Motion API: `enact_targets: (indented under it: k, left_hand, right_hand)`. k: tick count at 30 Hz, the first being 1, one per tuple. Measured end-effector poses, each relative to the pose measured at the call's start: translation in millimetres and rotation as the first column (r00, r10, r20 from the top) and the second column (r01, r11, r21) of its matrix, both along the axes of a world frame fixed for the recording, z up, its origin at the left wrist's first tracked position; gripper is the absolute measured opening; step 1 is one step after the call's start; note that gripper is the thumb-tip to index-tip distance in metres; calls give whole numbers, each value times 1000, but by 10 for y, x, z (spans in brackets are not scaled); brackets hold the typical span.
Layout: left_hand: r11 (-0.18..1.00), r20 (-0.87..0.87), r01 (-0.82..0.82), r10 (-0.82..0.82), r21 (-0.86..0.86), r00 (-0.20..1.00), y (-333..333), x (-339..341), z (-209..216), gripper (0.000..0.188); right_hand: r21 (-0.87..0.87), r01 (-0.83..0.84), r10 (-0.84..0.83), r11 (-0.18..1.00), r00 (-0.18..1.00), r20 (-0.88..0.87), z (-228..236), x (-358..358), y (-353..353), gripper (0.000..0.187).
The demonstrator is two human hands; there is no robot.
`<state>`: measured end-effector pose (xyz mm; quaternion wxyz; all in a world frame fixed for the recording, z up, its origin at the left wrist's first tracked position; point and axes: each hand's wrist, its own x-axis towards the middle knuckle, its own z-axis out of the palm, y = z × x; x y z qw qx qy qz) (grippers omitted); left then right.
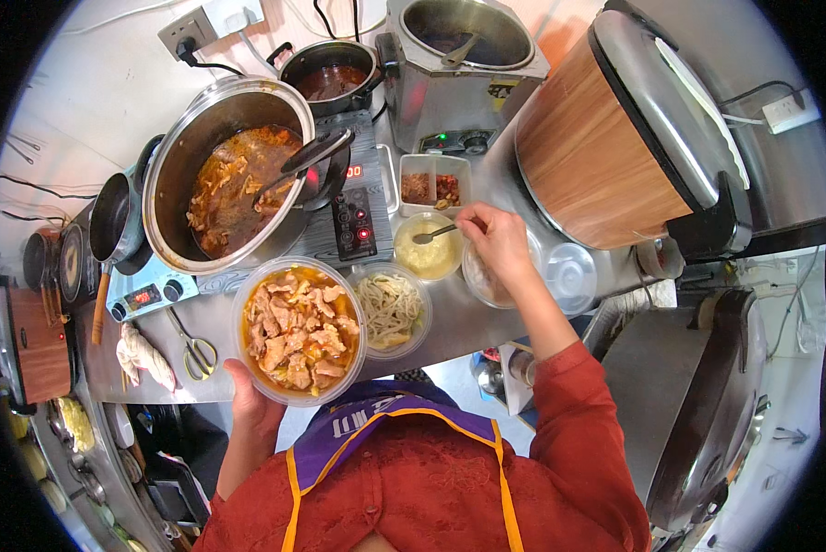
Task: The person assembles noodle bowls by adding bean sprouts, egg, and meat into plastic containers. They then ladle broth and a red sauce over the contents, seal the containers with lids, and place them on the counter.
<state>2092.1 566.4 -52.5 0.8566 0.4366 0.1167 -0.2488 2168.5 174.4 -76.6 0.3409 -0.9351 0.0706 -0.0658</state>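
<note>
My left hand [252,405] grips a round clear plastic tub [300,333] at its left side, thumb against the wall. Sliced meat in an orange-brown broth fills it almost to the rim. Between the fingers of my right hand [498,241] is a small spoon [428,237], its bowl over a round tub of pale yellow paste [426,256]. A tub of pale shredded strips [393,311] stands right of the meat tub. Under my right hand sits another clear tub [487,281], partly covered by it. Behind the paste, a divided box [436,180] holds red-brown seasonings.
A large steel pot [160,198] of meat stew, with a black ladle [316,152], stands left of an induction cooker panel [356,225]. Behind are a smaller pot [330,81] and a steel warmer [468,87]. A wood-patterned barrel [597,147] rises at right; scissors [195,352] and a cloth [143,357] lie left.
</note>
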Motion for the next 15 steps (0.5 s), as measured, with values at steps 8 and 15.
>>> enact_targets:
  k: [8,15]
  left_hand:
    - [999,-5,-42,42,12,999,-79,-56,-45,101]
    - [996,-29,-57,59,70,998,-81,-94,-68,105]
  right_hand:
    - [80,-82,84,993,996,-29,-74,-45,-98,13]
    - [422,72,51,904,961,-272,-298,-20,-73,12]
